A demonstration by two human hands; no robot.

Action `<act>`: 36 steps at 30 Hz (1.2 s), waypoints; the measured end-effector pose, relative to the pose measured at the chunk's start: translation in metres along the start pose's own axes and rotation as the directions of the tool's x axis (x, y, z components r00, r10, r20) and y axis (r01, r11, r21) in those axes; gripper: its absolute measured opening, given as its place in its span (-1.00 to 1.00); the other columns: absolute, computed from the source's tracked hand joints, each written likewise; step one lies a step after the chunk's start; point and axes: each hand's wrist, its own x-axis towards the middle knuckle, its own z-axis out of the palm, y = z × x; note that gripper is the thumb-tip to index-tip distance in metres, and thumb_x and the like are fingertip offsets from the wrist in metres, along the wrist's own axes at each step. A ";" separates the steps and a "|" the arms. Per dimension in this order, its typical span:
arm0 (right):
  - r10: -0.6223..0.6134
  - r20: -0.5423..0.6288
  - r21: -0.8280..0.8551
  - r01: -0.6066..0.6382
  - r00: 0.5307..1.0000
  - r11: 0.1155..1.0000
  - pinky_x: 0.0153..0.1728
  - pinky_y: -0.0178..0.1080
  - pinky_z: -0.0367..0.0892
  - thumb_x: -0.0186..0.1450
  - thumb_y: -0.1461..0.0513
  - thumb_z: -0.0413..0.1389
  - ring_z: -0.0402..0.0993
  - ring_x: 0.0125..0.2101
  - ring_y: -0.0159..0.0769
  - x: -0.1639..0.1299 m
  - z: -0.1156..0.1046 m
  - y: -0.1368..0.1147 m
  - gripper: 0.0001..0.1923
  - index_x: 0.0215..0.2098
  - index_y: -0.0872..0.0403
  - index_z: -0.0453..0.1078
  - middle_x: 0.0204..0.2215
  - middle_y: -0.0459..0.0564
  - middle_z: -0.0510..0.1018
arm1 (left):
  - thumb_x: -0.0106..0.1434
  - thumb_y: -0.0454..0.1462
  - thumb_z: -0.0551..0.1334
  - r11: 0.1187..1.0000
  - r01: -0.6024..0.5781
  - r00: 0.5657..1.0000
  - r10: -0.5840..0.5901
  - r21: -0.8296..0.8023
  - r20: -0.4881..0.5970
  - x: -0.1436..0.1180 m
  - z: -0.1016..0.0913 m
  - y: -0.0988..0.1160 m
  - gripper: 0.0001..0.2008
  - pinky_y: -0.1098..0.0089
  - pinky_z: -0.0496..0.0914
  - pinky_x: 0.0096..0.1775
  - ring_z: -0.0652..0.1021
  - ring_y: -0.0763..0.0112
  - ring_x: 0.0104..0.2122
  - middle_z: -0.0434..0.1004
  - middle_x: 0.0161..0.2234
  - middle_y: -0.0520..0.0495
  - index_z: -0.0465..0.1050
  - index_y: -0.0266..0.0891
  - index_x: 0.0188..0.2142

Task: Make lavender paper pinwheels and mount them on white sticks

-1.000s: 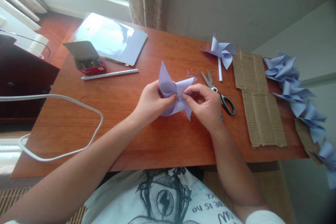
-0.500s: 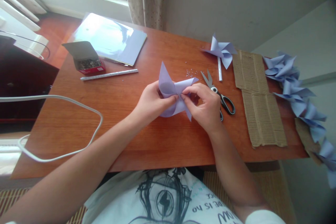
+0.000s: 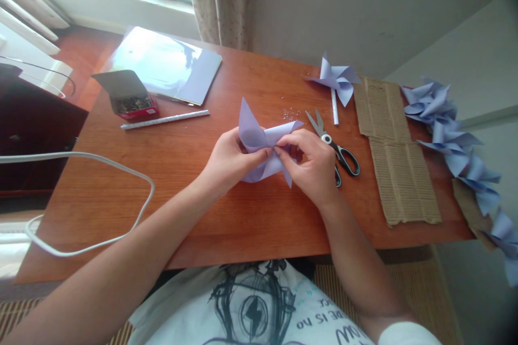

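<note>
A lilac paper pinwheel [image 3: 259, 143] is held just above the middle of the wooden table [image 3: 210, 210]. My left hand [image 3: 230, 159] grips its left side with the thumb over the folded flaps. My right hand [image 3: 312, 164] pinches the centre where the flaps meet; what is between those fingertips is too small to tell. Black-handled scissors [image 3: 334, 148] lie just right of my right hand.
A finished pinwheel on a white stick [image 3: 334, 82] lies at the back. Corrugated cardboard [image 3: 399, 167] and a row of pinwheels [image 3: 457, 145] fill the right side. At left are a red box of pins [image 3: 131, 102], a white stick [image 3: 164, 118], a paper pad [image 3: 165, 64], and a white cable [image 3: 101, 172].
Both hands stay on the pinwheel; the fingers of my right hand have shifted slightly at its centre. The view has tilted a little.
</note>
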 end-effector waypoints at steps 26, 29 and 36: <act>0.365 0.315 0.586 -0.483 0.876 0.651 -0.42 -0.20 0.54 0.05 -0.07 0.42 0.60 -0.37 -0.20 0.002 -0.004 0.012 -0.66 -0.37 -0.05 0.56 -0.39 -0.09 0.64 | -0.02 -0.27 0.50 0.959 0.140 0.990 -0.133 -0.246 0.043 -0.006 0.001 0.006 -0.73 0.38 0.48 -0.29 0.62 0.29 -0.34 0.67 -0.32 -0.09 0.58 -0.29 -0.31; 0.387 0.285 0.626 -0.476 0.877 0.618 -0.47 -0.26 0.48 0.02 -0.03 0.45 0.57 -0.42 -0.26 0.003 -0.003 0.011 -0.69 -0.40 -0.06 0.59 -0.41 -0.11 0.62 | -0.02 -0.30 0.49 0.956 0.136 0.991 -0.131 -0.261 0.039 -0.007 0.002 0.007 -0.75 0.41 0.45 -0.32 0.61 0.31 -0.36 0.66 -0.33 -0.08 0.57 -0.29 -0.32; 0.370 0.258 0.667 -0.442 0.893 0.601 -0.27 -0.23 0.48 0.03 0.08 0.47 0.58 -0.29 -0.22 0.005 -0.001 0.009 -0.78 -0.41 -0.02 0.63 -0.36 -0.08 0.64 | -0.01 -0.29 0.48 0.954 0.150 0.989 -0.142 -0.261 0.049 -0.008 0.002 0.009 -0.75 0.39 0.44 -0.27 0.61 0.29 -0.32 0.67 -0.31 -0.08 0.58 -0.30 -0.31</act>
